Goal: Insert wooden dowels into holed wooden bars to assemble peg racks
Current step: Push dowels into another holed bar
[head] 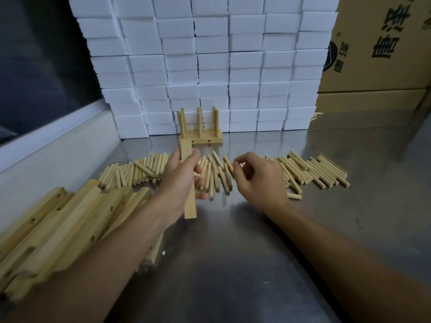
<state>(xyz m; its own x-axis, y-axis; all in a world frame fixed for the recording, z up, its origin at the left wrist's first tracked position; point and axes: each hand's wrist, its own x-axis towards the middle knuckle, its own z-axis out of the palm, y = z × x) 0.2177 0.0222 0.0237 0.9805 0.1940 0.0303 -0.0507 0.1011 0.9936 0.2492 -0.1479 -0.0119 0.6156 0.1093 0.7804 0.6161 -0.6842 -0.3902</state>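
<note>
My left hand (182,176) grips a wooden bar (190,206) held roughly upright, its lower end near the steel table. My right hand (254,176) hovers over a long row of loose wooden dowels (310,171), fingers curled with thumb and forefinger close together; whether they pinch a dowel is not plain. More dowels (137,169) lie to the left of my left hand. At the back stands an assembled peg rack (200,136) with several upright dowels in stacked bars.
A pile of holed wooden bars (58,229) lies at the left on the steel table (245,252). A wall of white foam blocks (210,66) stands behind the rack. Cardboard boxes (377,54) sit at the back right.
</note>
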